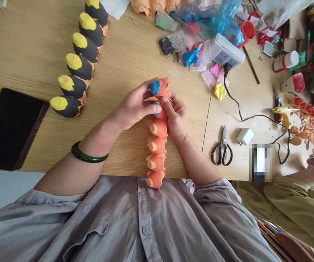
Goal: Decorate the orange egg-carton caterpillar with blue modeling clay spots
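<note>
A strip of egg carton cups (158, 143), its sides coated in orange clay, runs from between my hands down over the table's front edge to my shirt. The top cup has a blue tip (154, 87); the second carries a blue patch too. Lower tips show bare pale carton. My left hand (135, 105) grips the strip from the left, its thumb against the second cup's blue patch and its other fingers partly hidden behind. From the right, my right hand (176, 114) pinches the strip, thumb on the orange side just below the top cup.
A black-and-yellow carton strip (82, 67) and a dark tablet (12, 127) lie left. To the right are scissors (222, 147), a white power strip (227, 52) with a black cord, clay packets (192, 54) and a white charger (245, 136). Another person's arm (313, 171) is at far right.
</note>
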Available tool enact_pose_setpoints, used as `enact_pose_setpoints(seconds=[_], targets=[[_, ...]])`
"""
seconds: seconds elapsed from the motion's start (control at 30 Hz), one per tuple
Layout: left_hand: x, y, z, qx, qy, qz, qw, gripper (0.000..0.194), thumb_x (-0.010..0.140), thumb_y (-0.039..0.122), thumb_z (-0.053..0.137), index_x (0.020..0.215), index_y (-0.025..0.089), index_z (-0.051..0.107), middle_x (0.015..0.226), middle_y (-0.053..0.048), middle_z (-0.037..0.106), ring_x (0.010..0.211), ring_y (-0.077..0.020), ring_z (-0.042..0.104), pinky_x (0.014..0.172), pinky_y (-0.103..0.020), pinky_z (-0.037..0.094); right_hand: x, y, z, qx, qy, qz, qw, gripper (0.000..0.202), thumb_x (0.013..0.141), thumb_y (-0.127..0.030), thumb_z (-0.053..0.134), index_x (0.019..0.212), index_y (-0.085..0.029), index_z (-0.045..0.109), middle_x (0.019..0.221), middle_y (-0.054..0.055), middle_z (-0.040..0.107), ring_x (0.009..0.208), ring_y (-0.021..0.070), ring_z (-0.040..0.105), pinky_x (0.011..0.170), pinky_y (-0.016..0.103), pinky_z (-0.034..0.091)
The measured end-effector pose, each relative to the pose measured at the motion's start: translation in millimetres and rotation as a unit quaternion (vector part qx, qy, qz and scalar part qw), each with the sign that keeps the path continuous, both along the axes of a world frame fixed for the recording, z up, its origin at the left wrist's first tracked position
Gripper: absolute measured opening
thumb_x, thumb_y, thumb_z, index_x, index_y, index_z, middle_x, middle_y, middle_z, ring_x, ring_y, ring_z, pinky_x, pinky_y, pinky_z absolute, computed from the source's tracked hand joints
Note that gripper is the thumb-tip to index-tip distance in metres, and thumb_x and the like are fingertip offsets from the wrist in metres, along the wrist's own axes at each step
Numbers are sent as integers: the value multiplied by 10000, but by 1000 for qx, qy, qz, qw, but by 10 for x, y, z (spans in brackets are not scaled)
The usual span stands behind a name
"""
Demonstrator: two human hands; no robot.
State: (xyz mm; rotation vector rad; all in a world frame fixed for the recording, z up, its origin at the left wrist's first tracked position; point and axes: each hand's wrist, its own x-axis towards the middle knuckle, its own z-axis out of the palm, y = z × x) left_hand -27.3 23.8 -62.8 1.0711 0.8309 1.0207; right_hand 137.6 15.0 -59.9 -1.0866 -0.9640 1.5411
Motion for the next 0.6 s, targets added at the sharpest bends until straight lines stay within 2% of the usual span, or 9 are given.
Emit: enact_pose_setpoints(seconds=[0.1, 0.2, 0.3, 0.43, 0.5, 0.6], targets=[[17, -12, 54, -43, -11, -16, 999, 907, 808, 635, 936, 1647, 476, 632, 1631, 101, 738, 1715, -520, 372, 1320, -736, 463, -10, 18, -7, -11, -14, -15, 1000, 295, 914, -545, 832, 1071, -351, 672, 825, -38, 712, 829, 215, 644, 808, 389, 600], [32, -33, 89, -42, -7, -12, 999, 979, 792, 629, 939, 1689, 471, 580, 1598, 109, 760, 1733, -497, 344, 1315, -707, 467, -22, 1, 31, -9, -6, -13, 1000, 260, 919, -526, 817, 1062, -353, 686, 838, -32, 723, 802, 208, 626, 780, 381, 588], [53, -23, 3, -7, -12, 0, 1000, 952, 781, 568, 968, 1658, 477, 611, 1549, 110, 784, 1753, -494, 322, 1342, -687, 432, -23, -43, 86, 0, -4, -9, 1000, 180, 965, -495, 804, 1045, -365, 707, 811, -36, 703, 732, 209, 606, 705, 371, 573], [64, 25, -165, 19, -33, -5, 999, 882, 799, 568, 953, 1620, 529, 632, 1599, 149, 747, 1786, -500, 274, 1413, -717, 349, -5, -70, 106, 4, -6, 0, 1000, 226, 972, -535, 838, 1048, -371, 702, 784, -38, 651, 670, 207, 568, 642, 360, 570], [61, 33, -184, 14, -32, -8, 999, 854, 807, 578, 955, 1598, 502, 643, 1657, 139, 711, 1797, -496, 263, 1427, -714, 355, 3, -62, 88, -2, -9, 3, 1000, 245, 959, -543, 841, 1062, -367, 706, 800, -34, 659, 678, 210, 579, 644, 359, 583], [54, 17, -131, -11, -28, -1, 1000, 829, 833, 564, 953, 1589, 440, 637, 1671, 85, 709, 1776, -503, 312, 1381, -715, 440, 5, -39, 47, -28, -33, 0, 999, 290, 932, -577, 848, 1089, -385, 699, 835, -26, 699, 784, 235, 660, 713, 368, 637]])
